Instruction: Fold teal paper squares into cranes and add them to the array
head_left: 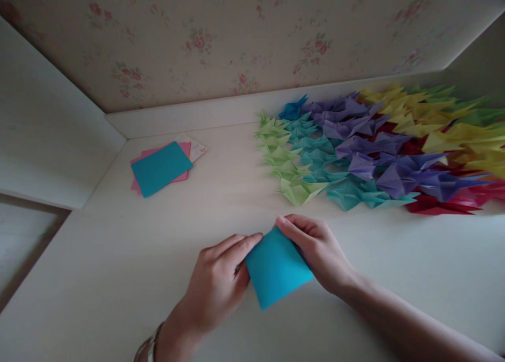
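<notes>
A blue square of origami paper [278,270] is held between my two hands, tilted above the white table. My left hand [221,278] pinches its left corner, with the index finger along the upper left edge. At the top corner, my right hand [315,249] grips the paper, thumb on the near face and the other fingers curled behind. Whether the sheet is folded in layers I cannot tell. Beyond my right hand stand light green folded paper cranes [298,188] and teal ones [351,191], the nearest folded pieces to the sheet.
At the left lies a small stack of paper, a blue sheet [161,168] over pink ones [182,177]. Purple [398,178], yellow [410,112] and red [437,207] cranes crowd the right back. A floral wall [244,41] bounds the table [118,267] behind; a white panel [43,114] rises left.
</notes>
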Tool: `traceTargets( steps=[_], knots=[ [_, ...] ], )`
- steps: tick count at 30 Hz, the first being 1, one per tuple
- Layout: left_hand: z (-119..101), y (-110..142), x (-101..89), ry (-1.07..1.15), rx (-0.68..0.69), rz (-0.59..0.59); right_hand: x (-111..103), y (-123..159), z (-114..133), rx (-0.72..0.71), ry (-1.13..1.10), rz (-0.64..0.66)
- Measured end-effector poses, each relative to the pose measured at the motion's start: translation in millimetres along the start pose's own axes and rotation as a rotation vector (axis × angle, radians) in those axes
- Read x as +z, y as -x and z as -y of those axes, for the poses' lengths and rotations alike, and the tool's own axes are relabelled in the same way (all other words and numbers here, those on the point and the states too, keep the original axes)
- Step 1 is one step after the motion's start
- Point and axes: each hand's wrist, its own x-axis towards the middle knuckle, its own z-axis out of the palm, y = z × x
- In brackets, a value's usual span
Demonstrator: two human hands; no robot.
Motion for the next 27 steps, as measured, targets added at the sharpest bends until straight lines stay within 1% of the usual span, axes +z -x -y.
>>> traceTargets(
  steps=[1, 3, 5, 6, 7, 8, 9, 10, 12, 13, 17, 19, 21, 24, 27],
  knots=[
    [0, 0, 0.5, 0.004, -0.050, -0.025, 0, 0, -1, -0.013, -0.039, -0.012],
    [-1, -1, -1.0, 0.045, -0.229, -0.095, -2, 2, -3, -0.116, -0.064, -0.057],
    [-4, -4, -5.0, 0.082, -0.420, -0.164, -5, 6, -6, -0.305, 0.029, -0.079],
    [-4, -5, -7.3, 0.095, -0.488, -0.194, -7, 8, -8, -0.409, 0.123, -0.055],
    [-5, -6, -9.5, 0.102, -0.534, -0.223, -9, 9, -9, -0.533, 0.221, -0.028],
    [-5, -7, -11.2, 0.111, -0.563, -0.250, -10, 11, -11, -0.659, 0.337, 0.029],
    [-4, -8, -12.3, 0.129, -0.579, -0.275, -11, 12, -13, -0.764, 0.450, 0.096],
    [-3, -8, -12.7, 0.157, -0.590, -0.293, -11, 13, -14, -0.865, 0.536, 0.136],
    [0, -8, -11.8, 0.230, -0.601, -0.297, -10, 14, -16, -0.983, 0.667, 0.159],
    [2, -8, -10.7, 0.271, -0.605, -0.289, -9, 13, -17, -1.016, 0.708, 0.143],
    [4, -6, -6.8, 0.482, -0.607, -0.232, -8, 12, -19, -1.064, 0.796, 0.083],
    [2, -5, -6.2, 0.581, -0.590, -0.194, -8, 11, -18, -1.065, 0.799, 0.074],
    [-1, -6, -6.2, 0.608, -0.587, -0.160, -8, 10, -17, -1.043, 0.761, 0.061],
    [-6, -6, -6.0, 0.573, -0.619, -0.135, -7, 9, -14, -0.953, 0.623, 0.042],
    [-10, -7, -5.6, 0.585, -0.644, -0.080, -4, 7, -12, -0.763, 0.443, 0.023]
  ],
)
